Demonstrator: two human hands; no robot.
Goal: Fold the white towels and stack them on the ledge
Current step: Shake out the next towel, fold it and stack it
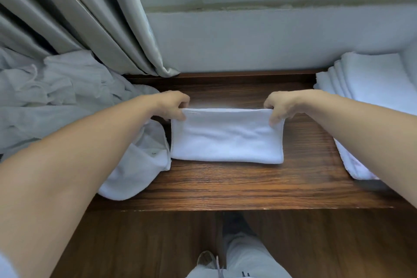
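Note:
A white towel (226, 140) lies folded into a wide rectangle on the dark wooden ledge (237, 185). My left hand (172, 104) pinches its far left corner. My right hand (279, 106) pinches its far right corner. The far edge is lifted slightly between both hands. A stack of folded white towels (370, 79) sits at the right end of the ledge, partly behind my right forearm. A heap of unfolded white towels (67, 92) lies at the left, spilling over the ledge.
A grey curtain (85, 18) hangs at the back left, down to the ledge. A pale wall and window sill (270, 36) run behind the ledge. Below the front edge are the wooden floor (135, 244) and my legs and shoe (205, 259).

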